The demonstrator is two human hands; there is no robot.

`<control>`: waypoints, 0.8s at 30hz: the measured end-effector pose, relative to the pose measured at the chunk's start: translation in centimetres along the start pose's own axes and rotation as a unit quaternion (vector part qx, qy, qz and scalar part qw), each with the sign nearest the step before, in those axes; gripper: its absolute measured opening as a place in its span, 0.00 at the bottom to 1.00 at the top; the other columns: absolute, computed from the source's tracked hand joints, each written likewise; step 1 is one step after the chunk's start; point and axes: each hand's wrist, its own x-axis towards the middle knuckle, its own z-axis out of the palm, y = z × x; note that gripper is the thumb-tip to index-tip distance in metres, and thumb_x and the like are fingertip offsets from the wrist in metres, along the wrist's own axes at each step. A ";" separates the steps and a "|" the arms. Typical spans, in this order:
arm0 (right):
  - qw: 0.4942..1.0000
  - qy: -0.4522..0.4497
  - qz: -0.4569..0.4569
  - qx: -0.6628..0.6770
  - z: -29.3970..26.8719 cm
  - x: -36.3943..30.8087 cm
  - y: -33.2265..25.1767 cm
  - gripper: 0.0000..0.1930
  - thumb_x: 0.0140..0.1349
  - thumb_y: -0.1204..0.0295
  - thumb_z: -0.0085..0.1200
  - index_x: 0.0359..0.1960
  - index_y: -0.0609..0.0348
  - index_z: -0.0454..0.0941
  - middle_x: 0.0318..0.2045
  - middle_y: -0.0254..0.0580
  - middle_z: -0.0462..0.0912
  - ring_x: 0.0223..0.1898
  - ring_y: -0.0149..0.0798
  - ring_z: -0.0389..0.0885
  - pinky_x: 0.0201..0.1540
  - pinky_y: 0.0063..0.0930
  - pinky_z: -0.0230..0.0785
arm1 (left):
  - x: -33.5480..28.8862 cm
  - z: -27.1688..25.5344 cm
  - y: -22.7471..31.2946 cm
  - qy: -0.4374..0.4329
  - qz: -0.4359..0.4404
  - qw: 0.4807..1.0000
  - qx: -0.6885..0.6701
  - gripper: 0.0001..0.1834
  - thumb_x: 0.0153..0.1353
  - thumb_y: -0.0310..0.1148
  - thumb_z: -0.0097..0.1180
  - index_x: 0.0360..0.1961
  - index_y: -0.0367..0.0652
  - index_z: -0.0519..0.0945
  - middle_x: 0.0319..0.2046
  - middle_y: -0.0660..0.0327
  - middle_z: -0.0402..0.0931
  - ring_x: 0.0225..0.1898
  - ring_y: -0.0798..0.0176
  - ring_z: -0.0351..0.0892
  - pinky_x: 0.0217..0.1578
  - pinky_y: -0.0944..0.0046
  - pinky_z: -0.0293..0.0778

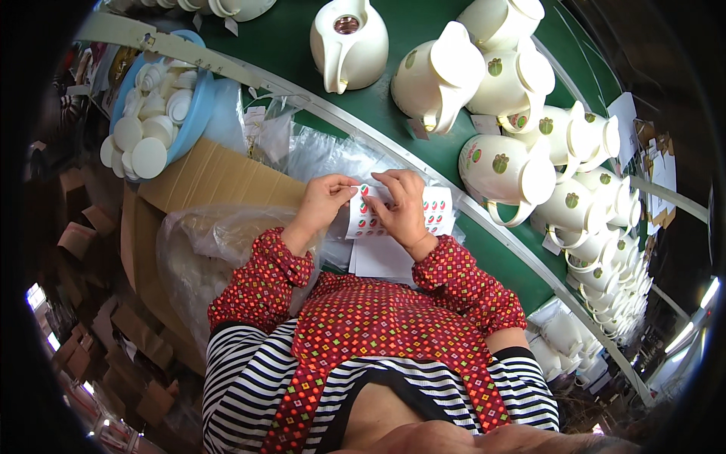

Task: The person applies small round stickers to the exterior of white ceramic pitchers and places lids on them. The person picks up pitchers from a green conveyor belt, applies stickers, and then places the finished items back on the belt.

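White sticker sheet [441, 212] is running lengthwise left-to-right; I'm watching the left hand [325, 203] pinching its far left corner, the right hand [405, 212] covering its middle, grip unclear to me.

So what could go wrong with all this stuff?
The sheet might crease where the left hand and right hand handle it. White discs piled high in the blue tub could slide out. The crowded white jugs could knock together if bumped.
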 end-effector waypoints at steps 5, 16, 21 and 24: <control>0.995 0.007 0.034 -0.099 -2.1 -0.5 -1.8 0.18 0.51 0.64 0.76 0.44 0.50 0.88 0.41 0.35 0.80 0.47 0.42 0.73 0.55 0.40 0.57 | -1.1 2.2 1.5 0.032 0.046 0.998 -0.003 0.06 0.72 0.23 0.59 0.47 0.32 0.81 0.38 0.58 0.86 0.38 0.71 0.84 0.42 0.71 0.79; 0.990 0.108 0.089 -0.025 -4.7 -1.0 -4.9 0.14 0.48 0.67 0.77 0.37 0.52 0.90 0.40 0.33 0.84 0.48 0.42 0.78 0.55 0.40 0.63 | -4.2 8.5 4.0 0.126 0.116 0.954 -0.244 0.07 0.73 0.22 0.58 0.49 0.34 0.77 0.44 0.56 0.84 0.43 0.69 0.84 0.47 0.70 0.79; 0.981 0.135 0.115 0.081 -5.0 -1.2 -5.8 0.12 0.51 0.69 0.76 0.38 0.51 0.91 0.36 0.33 0.87 0.43 0.40 0.81 0.52 0.36 0.66 | -5.1 9.8 5.1 0.111 0.150 0.943 -0.274 0.07 0.72 0.21 0.59 0.49 0.35 0.78 0.43 0.57 0.84 0.43 0.70 0.84 0.46 0.71 0.79; 0.978 0.150 0.112 0.093 -5.5 -1.3 -6.5 0.11 0.52 0.71 0.75 0.38 0.51 0.91 0.37 0.34 0.88 0.42 0.41 0.81 0.51 0.35 0.67 | -5.8 10.0 5.5 0.104 0.159 0.941 -0.279 0.07 0.72 0.21 0.59 0.49 0.36 0.78 0.43 0.59 0.84 0.42 0.70 0.84 0.45 0.72 0.79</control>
